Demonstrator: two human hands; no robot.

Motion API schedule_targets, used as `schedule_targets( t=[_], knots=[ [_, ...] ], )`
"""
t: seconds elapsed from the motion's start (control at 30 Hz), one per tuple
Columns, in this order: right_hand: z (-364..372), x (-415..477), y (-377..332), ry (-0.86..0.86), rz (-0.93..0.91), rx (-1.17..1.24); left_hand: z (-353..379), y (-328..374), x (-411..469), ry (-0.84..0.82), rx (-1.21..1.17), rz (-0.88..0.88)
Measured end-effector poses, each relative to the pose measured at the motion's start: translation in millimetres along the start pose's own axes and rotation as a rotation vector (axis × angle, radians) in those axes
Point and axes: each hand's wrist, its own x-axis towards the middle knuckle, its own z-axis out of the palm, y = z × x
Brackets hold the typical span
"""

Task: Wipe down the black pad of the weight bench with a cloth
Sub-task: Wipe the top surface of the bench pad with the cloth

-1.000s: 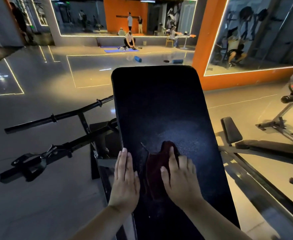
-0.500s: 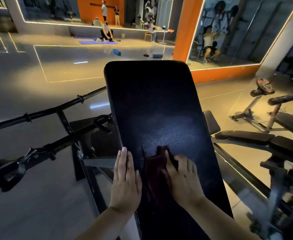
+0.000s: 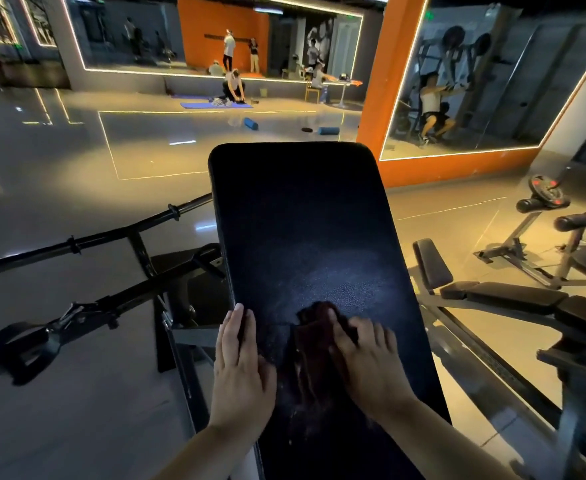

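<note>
The black pad (image 3: 302, 220) showed a pebbled, leather-like cover with a dull sheen. The dark red cloth (image 3: 314, 341) looked a soft, matt fabric. The floor (image 3: 77, 161) was glossy; the bar (image 3: 111, 233), black metal.

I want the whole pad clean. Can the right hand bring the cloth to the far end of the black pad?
Probably yes, with a lean forward: nothing lies on the black pad between the right hand, holding the dark red cloth, and the far end.

Floor: glossy grey floor (image 3: 59, 168), mirroring light strips.
Walls: orange pillar (image 3: 374, 98), big mirrors (image 3: 513, 81) framed with glowing strips.
Furniture: padded bench (image 3: 513, 297) at right, blue mat (image 3: 201, 105) far back.
</note>
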Motion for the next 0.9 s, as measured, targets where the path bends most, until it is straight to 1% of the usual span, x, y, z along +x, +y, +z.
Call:
schedule_targets(
  t=[0.07,0.1,0.13,0.2,0.27,0.33,0.4,0.47,0.57,0.63,0.7,0.8,0.9],
  knots=[
    [-4,13,-3,-0.023,0.180,0.140,0,23,0,-0.001,0.000,-0.045],
    [-3,18,-8,-0.039,0.243,0.236,2,35,1,0.001,0.011,-0.023],
    [-1,20,-13,-0.045,0.256,0.315,4,47,1,-0.018,0.011,0.030],
    [1,16,-15,-0.082,0.165,0.408,9,70,-3,-0.110,0.009,0.150],
    [1,10,2,-0.122,0.013,0.425,22,79,-12,-0.243,0.058,0.165],
    [-1,5,27,-0.097,-0.060,0.376,40,75,-19,-0.262,0.260,0.236],
    [-2,1,46,-0.064,-0.092,0.352,54,67,-11,-0.228,0.426,0.242],
    [-1,0,59,-0.066,-0.089,0.374,60,64,13,-0.181,0.531,0.228],
    [7,6,81,-0.039,0.001,0.374,56,83,58,-0.119,0.579,0.117],
    [14,12,96,-0.013,0.048,0.375,61,99,69,-0.121,0.606,0.081],
    [19,20,109,0.005,0.054,0.384,69,105,64,-0.165,0.610,0.164],
    [30,25,121,0.048,-0.009,0.467,72,98,45,-0.251,0.674,0.320],
    [38,24,119,0.109,-0.009,0.550,54,83,38,-0.228,0.750,0.327]
  ],
)
